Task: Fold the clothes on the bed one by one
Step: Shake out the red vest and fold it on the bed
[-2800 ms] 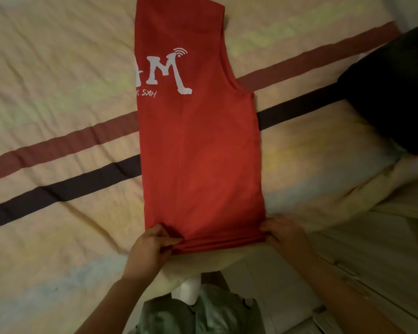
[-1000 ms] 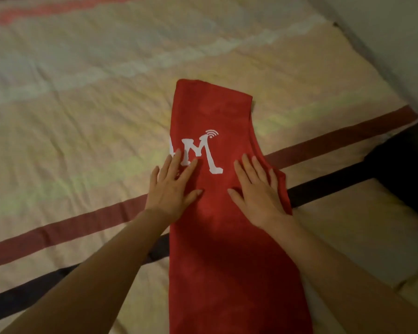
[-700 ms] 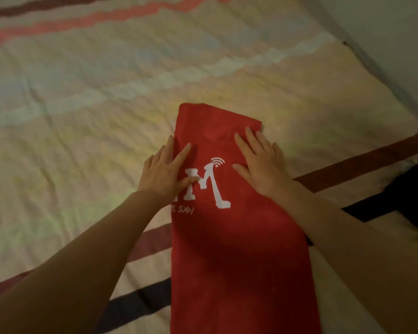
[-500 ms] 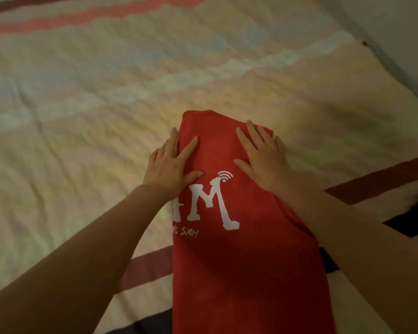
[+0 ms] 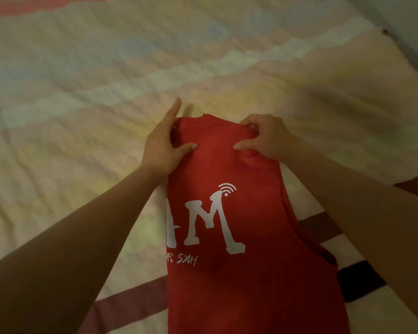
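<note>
A bedspread (image 5: 87,97) fills nearly the whole view, a pale, wrinkled cover banded in soft cream, yellow, blue-grey and pink, with a red stripe (image 5: 34,7) far beyond the hands and a maroon stripe (image 5: 130,303) and a black stripe (image 5: 357,284) running nearer the person than the grip. Beyond and to the right of the hands a strip of pale wall (image 5: 401,22) meets the edge of the bed. On the cover lies a red shirt (image 5: 246,280), folded lengthwise into a long strip that runs from the grip back toward the person, crossing both dark stripes; white letters (image 5: 203,225) are printed just below the hands. Its far end is held at both corners. The left hand (image 5: 164,145) grips the left corner, thumb pressed on top of the cloth and fingers reaching along and under the edge. The right hand (image 5: 263,136) pinches the right corner, fingers curled over the far edge and thumb on top, the cloth bunched beneath it.
</note>
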Motion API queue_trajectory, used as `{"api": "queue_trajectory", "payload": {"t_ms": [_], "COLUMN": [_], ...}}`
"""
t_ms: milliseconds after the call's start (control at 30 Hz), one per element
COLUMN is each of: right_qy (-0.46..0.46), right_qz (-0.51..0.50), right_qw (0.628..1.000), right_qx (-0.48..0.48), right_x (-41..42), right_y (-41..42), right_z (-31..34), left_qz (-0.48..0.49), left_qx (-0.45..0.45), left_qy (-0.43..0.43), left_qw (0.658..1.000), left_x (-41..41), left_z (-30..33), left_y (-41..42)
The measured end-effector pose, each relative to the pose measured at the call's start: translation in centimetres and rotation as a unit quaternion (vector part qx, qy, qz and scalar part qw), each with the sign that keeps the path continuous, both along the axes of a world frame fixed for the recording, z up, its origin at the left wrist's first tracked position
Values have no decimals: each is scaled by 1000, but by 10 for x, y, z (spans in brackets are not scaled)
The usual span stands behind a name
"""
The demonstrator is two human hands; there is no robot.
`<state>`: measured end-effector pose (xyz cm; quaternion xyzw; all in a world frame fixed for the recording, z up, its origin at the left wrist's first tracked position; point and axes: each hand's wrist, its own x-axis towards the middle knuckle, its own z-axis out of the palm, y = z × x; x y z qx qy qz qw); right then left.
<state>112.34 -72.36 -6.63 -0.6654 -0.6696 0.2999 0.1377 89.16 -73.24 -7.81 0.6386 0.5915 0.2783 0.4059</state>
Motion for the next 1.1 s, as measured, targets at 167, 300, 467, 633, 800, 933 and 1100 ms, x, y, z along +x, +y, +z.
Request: {"api": "queue_trajectory", "payload": {"t_ms": [167, 300, 467, 633, 800, 933, 1100], "right_qy": [38, 18, 32, 29, 67, 67, 40], "right_qz": [-6, 4, 2, 27, 12, 32, 40], "right_qw": [999, 998, 986, 988, 994, 994, 995], "right_qx": [-2, 58, 165, 152, 84, 78, 83], "right_x": [-6, -2, 7, 4, -1, -5, -9], "right_y": [1, -11, -49, -108, -162, -197, -235], "right_z": [4, 30, 71, 91, 84, 64, 34], "left_qz": [134, 106, 44, 26, 35, 16, -30], "left_qx": [-120, -114, -63, -85, -128, -127, -114], "left_qy": [-174, -249, -218, -242, -250, -185, -33], "left_qw": [968, 956, 973, 966, 959, 974, 993], "left_x": [4, 11, 7, -1, -14, -25, -35], "left_z": [15, 49, 86, 100, 84, 66, 42], "left_y": [15, 2, -32, -84, -137, -172, -200]}}
